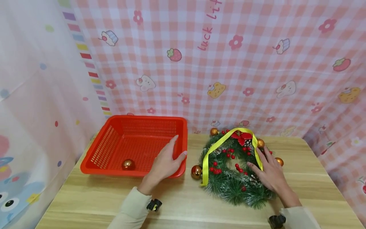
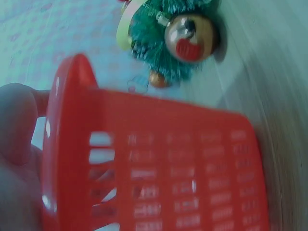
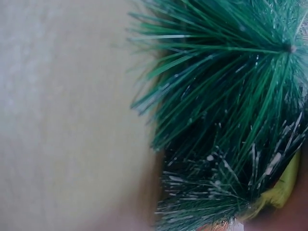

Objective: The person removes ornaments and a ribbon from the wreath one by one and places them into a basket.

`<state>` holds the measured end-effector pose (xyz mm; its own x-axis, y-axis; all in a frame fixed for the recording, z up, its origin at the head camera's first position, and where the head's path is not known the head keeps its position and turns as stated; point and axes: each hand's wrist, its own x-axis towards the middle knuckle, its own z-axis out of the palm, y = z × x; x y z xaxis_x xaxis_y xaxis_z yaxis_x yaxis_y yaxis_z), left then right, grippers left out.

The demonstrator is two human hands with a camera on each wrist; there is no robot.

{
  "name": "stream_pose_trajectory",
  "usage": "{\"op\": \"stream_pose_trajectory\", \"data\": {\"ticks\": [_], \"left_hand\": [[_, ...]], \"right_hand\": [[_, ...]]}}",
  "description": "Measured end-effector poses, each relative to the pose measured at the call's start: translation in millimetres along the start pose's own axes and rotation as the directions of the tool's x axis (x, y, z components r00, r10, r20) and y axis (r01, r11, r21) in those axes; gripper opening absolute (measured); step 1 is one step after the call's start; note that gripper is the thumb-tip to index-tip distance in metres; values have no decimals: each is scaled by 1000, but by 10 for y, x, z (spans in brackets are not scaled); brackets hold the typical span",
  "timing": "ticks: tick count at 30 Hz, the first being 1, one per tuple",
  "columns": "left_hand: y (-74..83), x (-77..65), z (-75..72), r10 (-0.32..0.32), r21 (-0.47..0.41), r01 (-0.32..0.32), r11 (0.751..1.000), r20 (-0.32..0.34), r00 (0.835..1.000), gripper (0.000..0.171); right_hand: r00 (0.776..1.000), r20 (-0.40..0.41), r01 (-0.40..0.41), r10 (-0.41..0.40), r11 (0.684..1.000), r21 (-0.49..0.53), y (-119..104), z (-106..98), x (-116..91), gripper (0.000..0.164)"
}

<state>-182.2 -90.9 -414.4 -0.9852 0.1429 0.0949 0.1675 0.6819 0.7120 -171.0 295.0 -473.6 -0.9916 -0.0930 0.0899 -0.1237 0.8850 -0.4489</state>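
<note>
My left hand (image 1: pixel 163 162) reaches over the front right corner of a red plastic basket (image 1: pixel 98 171), fingers straight and thumb spread apart. A gold bauble (image 1: pixel 128 164) lies inside the basket near its front wall. In the left wrist view the same hand (image 2: pixel 18 127) appears beside the basket's rim (image 2: pixel 53 144). My right hand (image 1: pixel 270 171) rests on the right side of a green Christmas wreath (image 1: pixel 234 190), fingers extended beside its yellow ribbon (image 1: pixel 210 156). Red berries and a red bow (image 1: pixel 242 137) decorate the wreath. Green needles (image 3: pixel 231 86) fill much of the right wrist view.
Around the wreath sit more gold baubles, one at its left (image 1: pixel 196 172), one at the back (image 1: pixel 214 131) and others on the right (image 1: pixel 279 161). Everything stands on a wooden table (image 1: pixel 200 213). A pink checked curtain (image 1: pixel 183 79) hangs right behind it.
</note>
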Motion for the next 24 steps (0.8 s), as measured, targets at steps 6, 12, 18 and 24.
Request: {"op": "stream_pose_trajectory", "data": {"ticks": [6, 12, 18, 24], "left_hand": [[43, 27, 155, 2, 94, -9, 996, 69, 998, 74], [34, 36, 193, -20, 150, 3, 989, 110, 994, 72], [27, 43, 179, -12, 172, -10, 985, 128, 992, 70], [8, 58, 190, -4, 172, -22, 985, 147, 989, 70]], "right_hand": [[1000, 7, -4, 3, 1000, 21, 16, 6, 3, 82], [1000, 3, 10, -10, 1000, 19, 21, -20, 20, 82], [1000, 26, 17, -18, 999, 27, 19, -41, 34, 83], [997, 43, 58, -60, 997, 44, 73, -26, 34, 82]]}}
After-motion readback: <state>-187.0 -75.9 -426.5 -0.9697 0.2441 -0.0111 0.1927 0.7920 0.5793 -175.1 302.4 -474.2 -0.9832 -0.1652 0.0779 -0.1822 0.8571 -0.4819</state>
